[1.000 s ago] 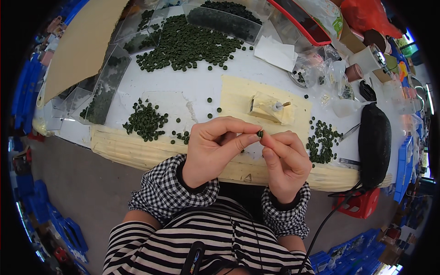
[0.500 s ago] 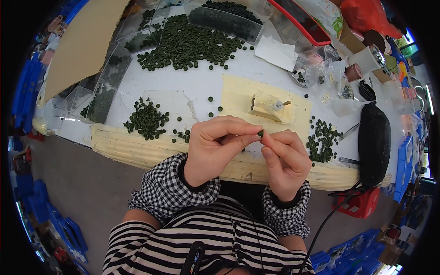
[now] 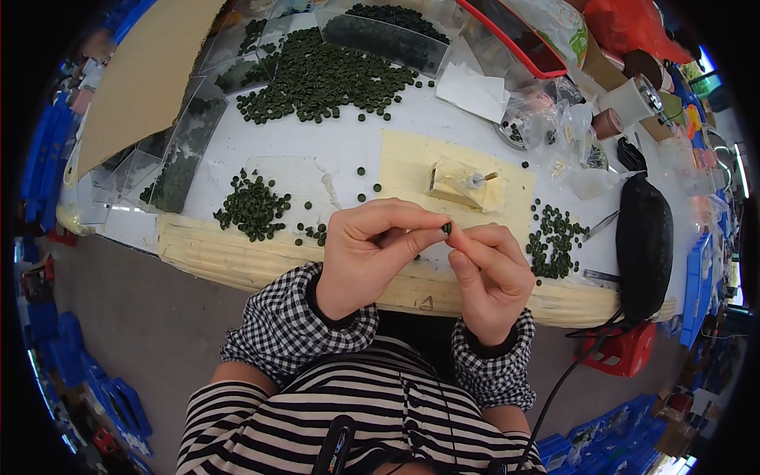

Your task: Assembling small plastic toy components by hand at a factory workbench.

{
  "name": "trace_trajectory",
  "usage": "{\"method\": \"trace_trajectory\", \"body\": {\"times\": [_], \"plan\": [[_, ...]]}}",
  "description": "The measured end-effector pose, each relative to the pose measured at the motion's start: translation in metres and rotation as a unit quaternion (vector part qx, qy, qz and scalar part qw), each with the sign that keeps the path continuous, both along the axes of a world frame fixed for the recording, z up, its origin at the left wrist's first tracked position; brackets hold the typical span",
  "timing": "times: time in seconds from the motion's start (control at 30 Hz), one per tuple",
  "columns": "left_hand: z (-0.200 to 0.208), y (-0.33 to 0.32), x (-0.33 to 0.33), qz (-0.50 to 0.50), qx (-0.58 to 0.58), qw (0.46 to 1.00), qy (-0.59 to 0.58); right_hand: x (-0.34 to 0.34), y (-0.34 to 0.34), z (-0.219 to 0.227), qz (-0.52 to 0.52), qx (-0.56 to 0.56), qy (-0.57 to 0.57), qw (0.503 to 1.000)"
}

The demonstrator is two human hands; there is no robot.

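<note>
As half a second ago, the left hand (image 3: 366,257) pinches a small dark green piece (image 3: 447,228) above the bench's (image 3: 273,146) near edge. The right hand (image 3: 495,277) meets it with a fingertip; whether that grip also holds it, I cannot tell.

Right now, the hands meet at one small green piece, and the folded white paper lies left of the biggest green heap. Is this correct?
Not quite: in the head view, the folded white paper lies right of the biggest green heap. The left hand and right hand do meet at one small green piece.
</note>
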State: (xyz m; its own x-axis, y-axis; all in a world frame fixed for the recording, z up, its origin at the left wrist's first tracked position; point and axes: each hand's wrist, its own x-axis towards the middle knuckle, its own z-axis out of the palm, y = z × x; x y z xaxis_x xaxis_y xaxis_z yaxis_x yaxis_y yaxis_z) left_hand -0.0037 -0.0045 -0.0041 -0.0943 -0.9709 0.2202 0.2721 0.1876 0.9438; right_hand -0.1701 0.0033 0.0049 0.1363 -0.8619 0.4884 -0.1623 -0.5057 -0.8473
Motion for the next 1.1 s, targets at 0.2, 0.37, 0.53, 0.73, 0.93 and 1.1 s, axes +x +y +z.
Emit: {"method": "trace_trajectory", "body": {"times": [0.2, 0.37, 0.53, 0.73, 0.93, 1.1], "plan": [[0.002, 0.001, 0.0, -0.001, 0.042, 0.999, -0.01, -0.001, 0.0, 0.0, -0.02, -0.012, 0.009, 1.0], [0.018, 0.001, 0.008, 0.01, 0.015, 0.979, -0.204, -0.001, 0.001, 0.0, -0.054, 0.004, 0.001, 0.999], [0.012, -0.004, 0.017, 0.079, -0.162, 0.868, -0.462, 0.001, 0.002, -0.001, -0.096, 0.021, -0.026, 0.995], [0.025, -0.003, 0.022, 0.05, -0.069, 0.909, -0.409, 0.002, 0.003, -0.001, -0.102, 0.017, -0.016, 0.995], [0.039, -0.007, 0.033, 0.061, 0.225, 0.927, 0.294, 0.002, 0.001, -0.002, -0.128, -0.006, -0.013, 0.992], [0.03, -0.005, 0.039, -0.027, 0.268, 0.881, 0.39, -0.004, -0.006, 0.006, -0.191, -0.053, 0.057, 0.978]]}}
